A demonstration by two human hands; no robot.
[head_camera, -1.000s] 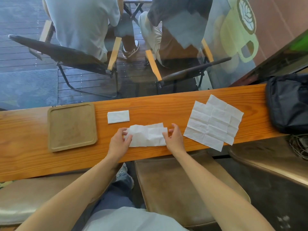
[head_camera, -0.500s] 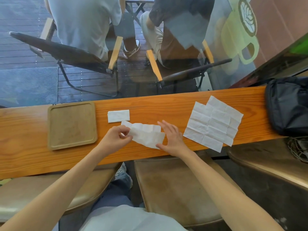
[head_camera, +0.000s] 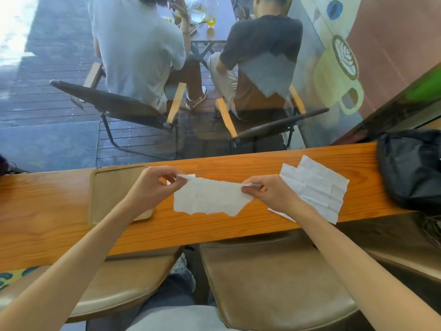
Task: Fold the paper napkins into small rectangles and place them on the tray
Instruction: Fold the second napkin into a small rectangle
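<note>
Nearby, black bag [head_camera: 410, 168] (right), unfolded napkin [head_camera: 315, 187]

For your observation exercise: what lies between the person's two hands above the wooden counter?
In the head view, a half-folded white napkin stretches between them: the left hand pinches its left top corner, the right hand its right top corner.

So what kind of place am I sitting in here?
Probably a café: a wooden counter runs along a window painted with a latte cup, and two people sit outside at a table with drinks.
</note>
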